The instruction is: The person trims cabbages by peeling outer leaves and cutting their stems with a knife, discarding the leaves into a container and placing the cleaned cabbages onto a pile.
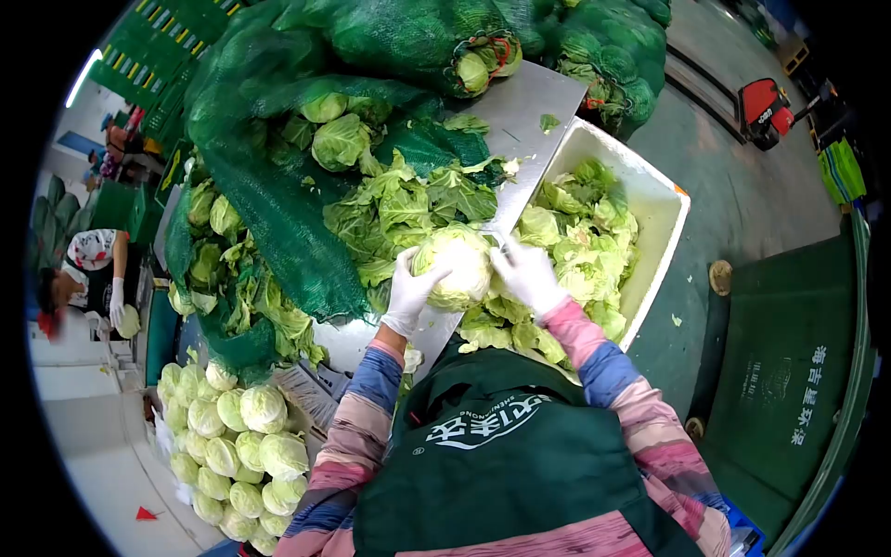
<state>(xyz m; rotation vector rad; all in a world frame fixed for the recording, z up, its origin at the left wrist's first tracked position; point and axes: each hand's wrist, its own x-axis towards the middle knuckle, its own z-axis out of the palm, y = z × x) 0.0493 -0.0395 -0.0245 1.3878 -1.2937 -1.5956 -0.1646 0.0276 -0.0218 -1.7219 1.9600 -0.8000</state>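
A pale trimmed cabbage (455, 266) is held in front of the apron, at the edge of the metal table (529, 116). My left hand (409, 292), in a white glove, grips its left side with fingers and thumb spread round it. My right hand (529, 277), also gloved, is closed at the cabbage's right side, on what looks like a small knife (495, 234), partly hidden by the fingers. Loose outer leaves (399, 204) lie just behind the cabbage. A white foam box (657, 237) full of stripped leaves (585, 269) stands to the right.
Green net sacks (399, 37) of cabbages cover the table's back and left. Trimmed cabbages (246, 446) are piled at lower left. A co-worker (93, 269) handles a cabbage at far left. A green bin (789, 353) and a red pallet truck (763, 113) stand right.
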